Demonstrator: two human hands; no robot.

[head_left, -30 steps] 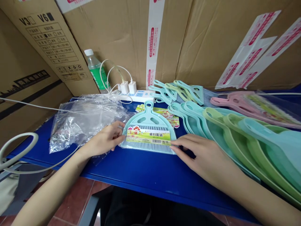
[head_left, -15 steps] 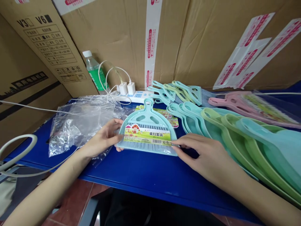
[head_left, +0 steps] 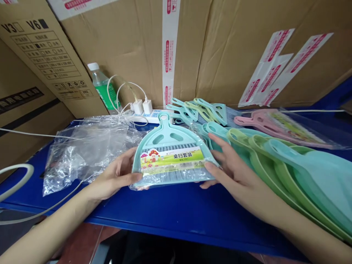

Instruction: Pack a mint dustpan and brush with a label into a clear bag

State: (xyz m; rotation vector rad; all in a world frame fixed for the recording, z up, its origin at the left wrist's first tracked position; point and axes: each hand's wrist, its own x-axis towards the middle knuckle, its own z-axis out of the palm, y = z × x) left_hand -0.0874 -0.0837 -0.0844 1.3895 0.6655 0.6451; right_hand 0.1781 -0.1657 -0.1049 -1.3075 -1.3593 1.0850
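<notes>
I hold a teal dustpan set [head_left: 167, 141] wrapped in clear film, with a green paper label [head_left: 172, 160] across its brush bristles. It is lifted off the blue table [head_left: 176, 216] and tilted toward me. My left hand [head_left: 114, 176] grips its left edge, thumb on top. On the other side, my right hand [head_left: 233, 172] clasps the right edge with fingers spread behind it.
A pile of clear plastic bags [head_left: 85, 146] lies at the left. Stacked teal and green dustpans [head_left: 288, 165] fill the right side, with small brushes [head_left: 198, 108] and pink packed sets [head_left: 283, 126] behind. A power strip [head_left: 150, 115], a bottle [head_left: 100, 86] and cardboard boxes [head_left: 220, 47] stand at the back.
Both hands have raised the wrapped dustpan set off the table and tipped its front edge up toward me. The loose labels that lay behind it are hidden now.
</notes>
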